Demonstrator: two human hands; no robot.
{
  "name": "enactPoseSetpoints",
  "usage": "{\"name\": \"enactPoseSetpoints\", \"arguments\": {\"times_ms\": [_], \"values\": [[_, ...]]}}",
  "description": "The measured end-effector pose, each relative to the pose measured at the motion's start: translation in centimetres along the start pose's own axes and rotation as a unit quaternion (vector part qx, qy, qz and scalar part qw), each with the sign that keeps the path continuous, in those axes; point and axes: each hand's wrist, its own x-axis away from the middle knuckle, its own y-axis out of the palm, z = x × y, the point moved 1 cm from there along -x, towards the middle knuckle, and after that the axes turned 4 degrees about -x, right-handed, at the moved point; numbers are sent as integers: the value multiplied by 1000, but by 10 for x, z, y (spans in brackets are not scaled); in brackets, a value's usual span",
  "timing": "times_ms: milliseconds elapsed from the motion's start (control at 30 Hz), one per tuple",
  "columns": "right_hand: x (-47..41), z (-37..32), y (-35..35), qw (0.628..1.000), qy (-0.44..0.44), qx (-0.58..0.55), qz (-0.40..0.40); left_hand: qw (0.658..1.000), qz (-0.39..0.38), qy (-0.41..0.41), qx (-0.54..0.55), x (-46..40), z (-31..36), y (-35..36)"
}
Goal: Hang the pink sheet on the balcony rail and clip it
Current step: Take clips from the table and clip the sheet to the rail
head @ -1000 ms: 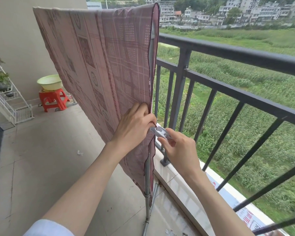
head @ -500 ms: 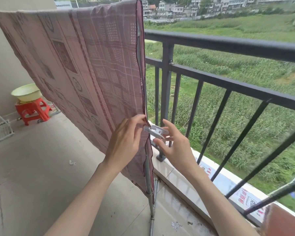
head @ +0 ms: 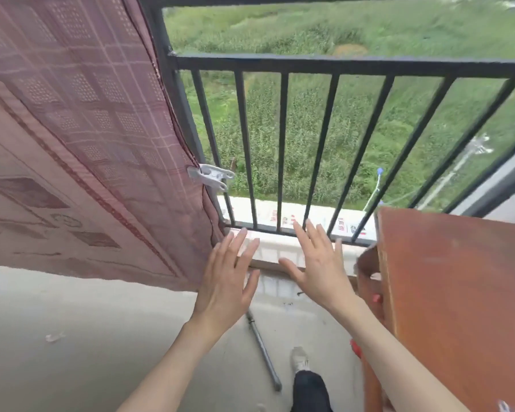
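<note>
The pink sheet [head: 81, 138] fills the left side of the view, hanging as a broad patterned panel whose lower edge runs slantwise above the pale balcony floor [head: 72, 337], with bare floor showing beneath it. Its right-hand edge falls along a dark upright post of the balcony rail [head: 339, 65], and on that edge a white clip [head: 211, 176] is fastened, its body biting the fabric and its handles sticking out to the right toward the bars. Just below and to the right of the sheet's bottom corner, the left hand [head: 225, 281] is raised with fingers straight and slightly spread, its grip holding nothing; its fingertips lie near the sheet's edge, but whether they touch cannot be told. A thin metal pole [head: 263, 352] slants across the floor beneath this hand. Beside it, with a narrow gap between them, the right hand [head: 315, 260] is likewise flat and spread, its grip empty, in front of the tiled ledge [head: 272, 248] at the foot of the bars. A shoe [head: 299, 358] and dark trouser leg stand below. At the far right a reddish-brown wooden table [head: 458, 292] crowds in, its near edge just beside the right forearm.
</note>
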Motion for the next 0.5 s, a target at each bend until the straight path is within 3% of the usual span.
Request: {"name": "enactPoseSetpoints", "arguments": {"times_ms": [233, 500], "values": [[99, 41, 28, 983, 183, 6, -3, 985, -149, 81, 14, 32, 26, 45], [176, 103, 53, 934, 357, -27, 2, 944, -267, 185, 54, 38, 93, 102]]}}
